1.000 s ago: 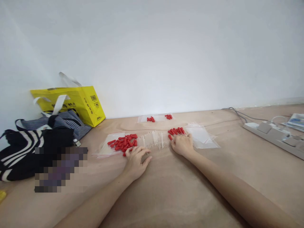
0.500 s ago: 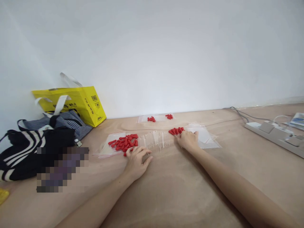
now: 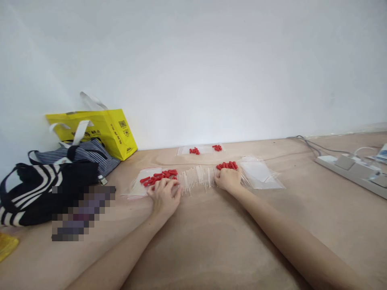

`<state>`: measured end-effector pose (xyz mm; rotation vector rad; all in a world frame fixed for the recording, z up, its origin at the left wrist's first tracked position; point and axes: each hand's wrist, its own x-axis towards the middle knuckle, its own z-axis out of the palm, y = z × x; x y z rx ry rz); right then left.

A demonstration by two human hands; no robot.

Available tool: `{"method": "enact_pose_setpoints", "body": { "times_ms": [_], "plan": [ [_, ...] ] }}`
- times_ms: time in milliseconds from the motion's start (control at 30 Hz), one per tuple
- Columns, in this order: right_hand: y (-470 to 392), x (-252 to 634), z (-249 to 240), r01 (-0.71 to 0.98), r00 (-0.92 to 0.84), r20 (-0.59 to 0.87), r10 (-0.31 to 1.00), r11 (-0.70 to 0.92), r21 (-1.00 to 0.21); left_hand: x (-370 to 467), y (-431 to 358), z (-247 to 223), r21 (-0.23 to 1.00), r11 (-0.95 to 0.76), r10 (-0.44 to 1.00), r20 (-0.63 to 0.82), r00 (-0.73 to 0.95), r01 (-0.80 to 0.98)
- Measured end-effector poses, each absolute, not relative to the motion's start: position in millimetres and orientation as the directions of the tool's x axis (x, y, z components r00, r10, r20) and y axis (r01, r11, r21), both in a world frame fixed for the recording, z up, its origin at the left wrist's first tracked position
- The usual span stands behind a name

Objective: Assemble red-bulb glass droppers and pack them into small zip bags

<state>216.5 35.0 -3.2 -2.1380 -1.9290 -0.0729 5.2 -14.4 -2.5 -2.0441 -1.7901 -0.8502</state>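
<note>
A pile of small red caps [image 3: 159, 177] lies on a clear plastic bag [image 3: 136, 189] on the wooden table. My left hand [image 3: 164, 194] rests palm down on the near edge of that pile, fingers spread over some caps. A row of thin clear tubes [image 3: 196, 178] stretches between my hands. My right hand [image 3: 229, 178] sits at the right end of the tubes, fingers curled, just below a smaller cluster of red caps [image 3: 227, 165]. Whether it pinches anything is hidden.
Empty clear bags [image 3: 261, 173] lie right of my right hand. A filled bag with red caps [image 3: 203, 150] sits near the wall. A yellow paper bag [image 3: 99, 129] and striped black bags [image 3: 45, 185] crowd the left. A power strip [image 3: 353, 175] lies at right.
My left hand slid forward onto the red caps. My right hand drew back left from the clear bags to the end of the tube row.
</note>
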Motion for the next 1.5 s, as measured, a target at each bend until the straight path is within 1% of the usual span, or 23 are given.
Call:
{"method": "enact_pose_setpoints", "body": {
  "times_ms": [67, 167, 267, 400, 500, 600, 733, 833, 900, 967, 1000, 1100, 1167, 1267, 1367, 1500],
  "plan": [
    [37, 217, -3, 0.982, 0.128, 0.198, 0.972, -0.095, -0.164, -5, -8, 0, 0.134, -0.115, 0.780, 0.626, 0.006, 0.984],
    [37, 217, -4, 0.979, 0.136, 0.192, 0.972, -0.102, -0.175, -19, 1, 1, 0.094, -0.075, 0.772, 0.635, -0.002, 0.993],
    [36, 218, -3, 0.978, 0.135, 0.205, 0.969, -0.096, -0.188, -26, 5, -2, 0.051, -0.095, 0.776, 0.630, 0.041, 0.994],
    [29, 220, -1, 0.976, 0.121, 0.227, 0.966, -0.074, -0.203, -23, 8, -6, 0.001, -0.166, 0.778, 0.615, 0.130, 0.986],
    [16, 225, -1, 0.977, 0.067, 0.278, 0.958, -0.006, -0.213, -19, 11, -7, -0.038, -0.191, 0.773, 0.610, 0.174, 0.981],
    [-1, 232, -3, 0.969, -0.017, 0.365, 0.931, 0.105, -0.223, -17, 14, -6, -0.076, -0.188, 0.774, 0.602, 0.195, 0.979],
    [-22, 244, -11, 0.954, -0.131, 0.426, 0.895, 0.230, -0.190, -16, 17, -6, -0.109, -0.193, 0.782, 0.583, 0.220, 0.975],
    [-28, 252, -16, 0.943, -0.197, 0.442, 0.875, 0.293, -0.159, -15, 12, -4, -0.091, -0.200, 0.753, 0.623, 0.212, 0.976],
    [-29, 255, -19, 0.927, -0.238, 0.447, 0.863, 0.339, -0.161, -14, 5, -1, -0.050, -0.213, 0.710, 0.678, 0.190, 0.976],
    [-27, 258, -23, 0.896, -0.284, 0.446, 0.849, 0.401, -0.191, -11, -5, 2, 0.011, -0.276, 0.680, 0.709, 0.187, 0.961],
    [-26, 258, -25, 0.872, -0.309, 0.446, 0.840, 0.437, -0.219, -9, -11, 3, 0.043, -0.337, 0.682, 0.700, 0.212, 0.941],
    [-24, 259, -29, 0.787, -0.368, 0.463, 0.806, 0.536, -0.306, -2, -25, 4, 0.138, -0.549, 0.721, 0.576, 0.384, 0.824],
    [-25, 259, -31, 0.752, -0.404, 0.478, 0.780, 0.581, -0.313, 4, -32, 4, 0.179, -0.631, 0.729, 0.467, 0.499, 0.755],
    [-28, 257, -32, 0.740, -0.457, 0.467, 0.757, 0.615, -0.273, 9, -37, 2, 0.212, -0.649, 0.745, 0.374, 0.553, 0.731],
    [-31, 253, -30, 0.741, -0.464, 0.449, 0.764, 0.612, -0.275, 13, -37, 0, 0.227, -0.620, 0.770, 0.357, 0.529, 0.751],
    [-34, 246, -27, 0.738, -0.454, 0.438, 0.776, 0.603, -0.302, 17, -35, -3, 0.206, -0.598, 0.784, 0.353, 0.511, 0.775]
  ]
}}
